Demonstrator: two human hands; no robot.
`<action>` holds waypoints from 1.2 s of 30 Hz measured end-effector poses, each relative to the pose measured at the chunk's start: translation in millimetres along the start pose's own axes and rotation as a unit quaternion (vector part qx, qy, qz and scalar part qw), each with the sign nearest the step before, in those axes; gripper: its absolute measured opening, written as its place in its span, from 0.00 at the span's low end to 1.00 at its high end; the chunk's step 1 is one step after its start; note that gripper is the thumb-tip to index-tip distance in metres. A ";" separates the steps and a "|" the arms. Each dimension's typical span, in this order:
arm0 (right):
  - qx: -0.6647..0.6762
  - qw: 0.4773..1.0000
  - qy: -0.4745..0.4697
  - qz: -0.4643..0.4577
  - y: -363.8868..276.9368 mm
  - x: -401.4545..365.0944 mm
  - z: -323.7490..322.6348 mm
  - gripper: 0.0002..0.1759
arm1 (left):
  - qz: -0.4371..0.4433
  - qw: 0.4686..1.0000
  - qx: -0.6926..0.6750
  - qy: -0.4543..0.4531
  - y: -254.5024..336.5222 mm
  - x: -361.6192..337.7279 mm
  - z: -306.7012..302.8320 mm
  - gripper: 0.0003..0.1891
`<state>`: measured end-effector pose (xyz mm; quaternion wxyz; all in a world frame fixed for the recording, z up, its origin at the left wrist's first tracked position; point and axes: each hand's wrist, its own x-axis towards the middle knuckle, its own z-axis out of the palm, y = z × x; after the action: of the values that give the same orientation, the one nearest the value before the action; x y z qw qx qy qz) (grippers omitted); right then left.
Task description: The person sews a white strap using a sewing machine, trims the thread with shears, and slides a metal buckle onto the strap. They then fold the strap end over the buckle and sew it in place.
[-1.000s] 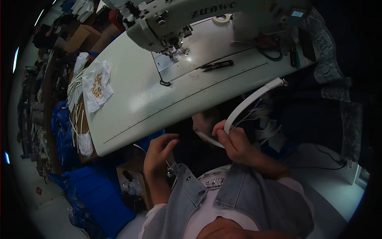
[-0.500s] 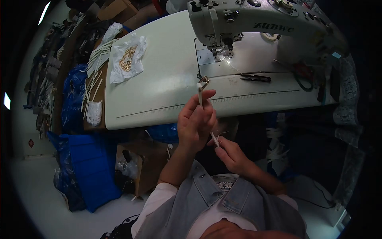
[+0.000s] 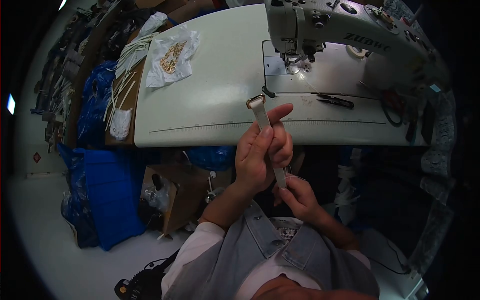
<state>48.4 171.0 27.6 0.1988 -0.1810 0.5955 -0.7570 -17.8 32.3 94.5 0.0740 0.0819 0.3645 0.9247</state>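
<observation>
A narrow white strap [image 3: 261, 116] with a gold-coloured metal ring [image 3: 255, 101] looped at its upper end is held between both hands. My left hand [image 3: 261, 150] pinches the strap below the ring, thumb on top and index finger stretched to the right. Lower down, my right hand [image 3: 298, 198] grips the strap's other end between thumb and fingers. Loose threads [image 3: 295, 176] stick out beside that end. Both hands are in front of the table's near edge, with the ring over the tabletop.
A sewing machine [image 3: 345, 30] stands at the back right, thread snips [image 3: 336, 101] lying before it. On the table's left is a white plastic bag [image 3: 156, 76] with gold rings [image 3: 173, 58]. Pale strips [image 3: 116, 97] lie further left. A blue bin [image 3: 112, 195] stands below.
The strap has turned so its flat face and the ring show more plainly. Both hands sit slightly further right in view, and the whole scene has shifted as the head moved.
</observation>
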 end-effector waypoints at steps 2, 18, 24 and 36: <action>-0.012 1.000 -0.003 -0.009 0.8 -0.9 -0.8 0.06 | -0.005 1.000 -0.006 0.003 -0.1 -1.9 1.6 0.24; -0.063 0.977 0.172 -0.105 -66.1 16.9 -57.5 0.13 | -0.202 0.977 0.056 -0.040 -2.8 -44.5 15.9 0.19; -0.150 0.972 0.119 -0.135 -63.5 26.1 -39.3 0.11 | -0.195 0.962 0.173 -0.079 -22.1 -56.8 9.8 0.17; -0.051 0.996 0.074 -0.023 -54.8 16.7 -24.7 0.05 | -0.007 0.889 0.456 -0.030 6.0 -27.9 1.0 0.06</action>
<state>16.9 194.4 76.0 0.1275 -0.1477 0.6421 -0.7414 9.1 23.2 96.7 0.0463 0.1316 0.7443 0.6531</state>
